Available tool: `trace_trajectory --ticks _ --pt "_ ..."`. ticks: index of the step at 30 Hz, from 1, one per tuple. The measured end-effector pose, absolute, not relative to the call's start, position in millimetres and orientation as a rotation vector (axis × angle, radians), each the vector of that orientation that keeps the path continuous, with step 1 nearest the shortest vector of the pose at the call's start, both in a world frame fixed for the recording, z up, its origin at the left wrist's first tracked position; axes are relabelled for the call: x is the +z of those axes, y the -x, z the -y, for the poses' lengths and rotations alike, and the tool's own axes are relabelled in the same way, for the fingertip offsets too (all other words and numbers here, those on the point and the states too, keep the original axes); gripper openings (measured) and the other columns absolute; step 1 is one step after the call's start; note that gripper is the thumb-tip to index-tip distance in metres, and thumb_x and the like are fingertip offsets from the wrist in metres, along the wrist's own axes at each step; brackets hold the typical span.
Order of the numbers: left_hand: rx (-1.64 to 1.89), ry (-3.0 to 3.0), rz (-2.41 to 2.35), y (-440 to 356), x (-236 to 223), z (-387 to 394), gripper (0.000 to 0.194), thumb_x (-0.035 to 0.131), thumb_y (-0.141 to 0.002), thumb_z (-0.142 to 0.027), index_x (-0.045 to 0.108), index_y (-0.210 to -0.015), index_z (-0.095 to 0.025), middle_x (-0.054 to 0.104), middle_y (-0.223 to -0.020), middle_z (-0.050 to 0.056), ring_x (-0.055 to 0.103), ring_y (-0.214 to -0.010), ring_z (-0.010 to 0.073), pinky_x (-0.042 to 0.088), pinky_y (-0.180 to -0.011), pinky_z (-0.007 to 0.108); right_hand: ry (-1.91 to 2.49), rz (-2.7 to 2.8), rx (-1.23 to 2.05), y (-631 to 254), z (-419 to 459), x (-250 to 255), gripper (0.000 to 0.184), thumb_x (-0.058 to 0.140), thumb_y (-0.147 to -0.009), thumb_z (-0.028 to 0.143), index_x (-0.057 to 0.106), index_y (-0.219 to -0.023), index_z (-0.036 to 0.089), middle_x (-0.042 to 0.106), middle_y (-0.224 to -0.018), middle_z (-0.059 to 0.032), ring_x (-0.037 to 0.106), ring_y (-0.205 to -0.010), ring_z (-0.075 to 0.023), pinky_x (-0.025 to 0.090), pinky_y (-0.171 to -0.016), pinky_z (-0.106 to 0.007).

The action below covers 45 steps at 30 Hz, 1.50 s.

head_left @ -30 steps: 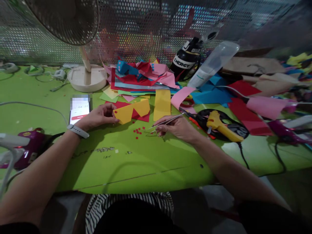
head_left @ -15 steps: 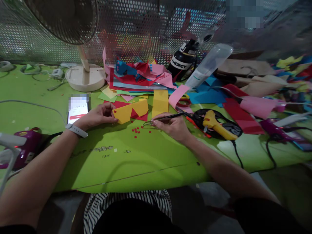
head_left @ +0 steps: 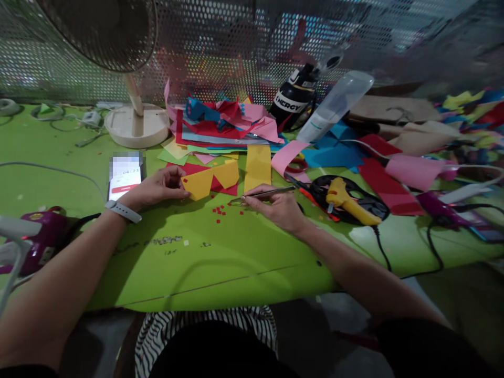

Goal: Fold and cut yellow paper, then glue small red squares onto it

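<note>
One hand [head_left: 163, 186] holds yellow paper [head_left: 200, 185], the other [head_left: 277, 209] tweezers [head_left: 262, 194].

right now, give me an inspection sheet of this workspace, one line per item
surface: green table, dark marks and a seam towards the front edge
work things: yellow cutout with a small red square on it; loose red squares; tweezers
clutter: paper pile, yellow glue gun, phone, black bottle
hands: left hand holds the cutout, right hand the tweezers
cables: black cord from the glue gun, thin grey cord at left
surroundings: fan, perforated screen behind
</note>
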<state>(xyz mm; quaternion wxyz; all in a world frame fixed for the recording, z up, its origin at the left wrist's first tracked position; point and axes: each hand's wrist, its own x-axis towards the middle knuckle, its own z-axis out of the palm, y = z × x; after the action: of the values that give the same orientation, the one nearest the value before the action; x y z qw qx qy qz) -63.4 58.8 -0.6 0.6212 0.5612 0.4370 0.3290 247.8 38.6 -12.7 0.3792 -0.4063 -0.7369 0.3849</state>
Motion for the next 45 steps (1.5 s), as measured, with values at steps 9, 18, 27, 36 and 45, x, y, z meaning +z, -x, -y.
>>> trace_trajectory --ticks 9,18,27,36,45 --pt "0.772 -1.270 -0.985 60.0 0.4 -58.2 0.043 0.086 -0.063 -0.016 0.052 -0.089 -0.017 0.068 -0.076 -0.002 0.067 -0.069 0.0111 0.052 -0.064 0.022 1.031 1.701 1.077 -243.8 -35.8 -11.7 0.028 0.074 -0.078 0.046 0.071 -0.083 0.018 0.074 -0.080 -0.0052 0.073 -0.075 -0.0204 0.063 -0.067 -0.032" --pt "0.761 -1.291 -0.870 48.8 -2.1 -53.5 0.040 0.084 -0.067 -0.019 0.053 -0.092 -0.015 0.075 -0.078 0.003 0.072 -0.074 0.0141 0.053 -0.072 0.025 0.848 1.704 0.935 -215.8 -24.5 8.9 0.018 0.073 -0.082 0.037 0.071 -0.085 0.020 0.075 -0.079 -0.0033 0.075 -0.072 -0.0190 0.062 -0.064 -0.029" --pt "0.738 -1.213 -0.803 45.9 -1.1 -50.2 0.041 0.082 -0.069 -0.014 0.051 -0.096 -0.016 0.077 -0.086 0.005 0.074 -0.082 0.0164 0.054 -0.075 0.026 0.684 1.846 0.754 -191.3 -27.0 5.2 0.008 0.068 -0.087 0.024 0.073 -0.091 0.022 0.076 -0.085 -0.0010 0.072 -0.076 -0.0148 0.062 -0.067 -0.028" --pt "0.743 -1.224 -0.787 46.6 -3.3 -50.2 0.038 0.081 -0.072 -0.013 0.052 -0.097 -0.015 0.077 -0.086 0.007 0.075 -0.083 0.0176 0.055 -0.072 0.025 0.686 1.878 0.693 -193.7 -26.9 0.1 0.010 0.068 -0.087 0.024 0.074 -0.095 0.023 0.076 -0.087 -0.0009 0.071 -0.078 -0.0151 0.061 -0.069 -0.029" --pt "0.748 -1.183 -0.798 44.6 -2.3 -49.4 0.043 0.083 -0.069 -0.015 0.051 -0.096 -0.015 0.077 -0.085 0.007 0.075 -0.081 0.0186 0.056 -0.070 0.025 0.699 1.889 0.712 -194.9 -28.1 -2.7 0.012 0.068 -0.086 0.028 0.074 -0.096 0.023 0.076 -0.088 -0.0015 0.071 -0.078 -0.0158 0.062 -0.069 -0.030"
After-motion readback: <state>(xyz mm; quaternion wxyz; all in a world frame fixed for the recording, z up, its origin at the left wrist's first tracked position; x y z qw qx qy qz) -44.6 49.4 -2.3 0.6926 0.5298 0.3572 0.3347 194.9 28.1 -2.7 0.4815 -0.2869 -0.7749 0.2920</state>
